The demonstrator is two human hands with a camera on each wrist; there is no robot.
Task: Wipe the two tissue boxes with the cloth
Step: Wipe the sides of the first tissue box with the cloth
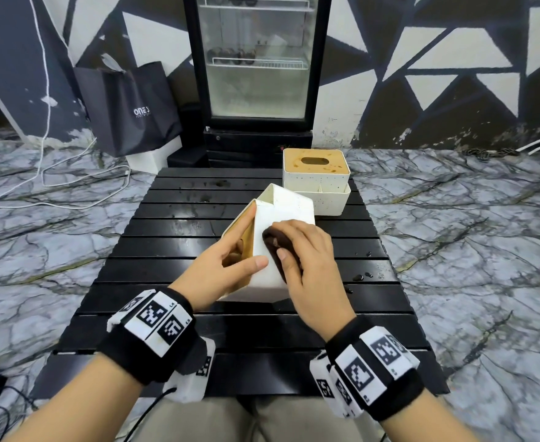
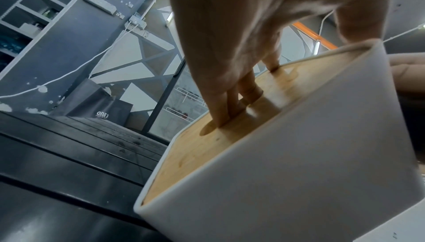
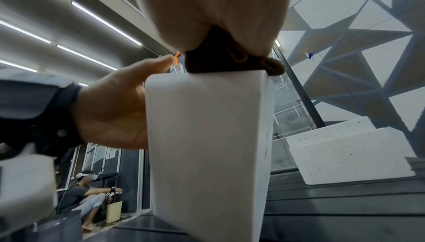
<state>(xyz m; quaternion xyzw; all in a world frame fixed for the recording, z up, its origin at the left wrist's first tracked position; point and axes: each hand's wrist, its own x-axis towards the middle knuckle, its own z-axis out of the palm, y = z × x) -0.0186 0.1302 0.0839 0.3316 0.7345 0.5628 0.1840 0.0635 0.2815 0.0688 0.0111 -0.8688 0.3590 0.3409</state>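
- The left hand [image 1: 230, 260] grips the near tissue box [image 1: 281, 215], which is tipped up on one edge on the black slatted desk [image 1: 154, 250], its wooden lid [image 2: 202, 155] turned toward that hand.
- In the left wrist view, several fingers [image 2: 220, 111] of the left hand go into the oval slot of the lid, while the thumb [image 1: 249, 264] lies across the white side of the box that faces up.
- The right hand [image 1: 307, 253] is just to the right of the left thumb, its fingers curled round a dark brown cloth [image 1: 275, 247] that it presses against the same white side.
- In the right wrist view, the cloth [image 3: 220, 58] is bunched under the palm and sits against the top edge of the box's white wall [image 3: 207, 136].
- The second tissue box [image 1: 316, 173], white with specks and a stained wooden lid, stands upright beyond the right hand at the far edge of the desk, apart from both hands.
- Small dark drops [image 1: 362, 276] lie on the desk to the right of the right hand.
- Beyond the desk stand a glass-door fridge [image 1: 256, 59] and, past the left hand, a black paper bag [image 1: 128, 106].
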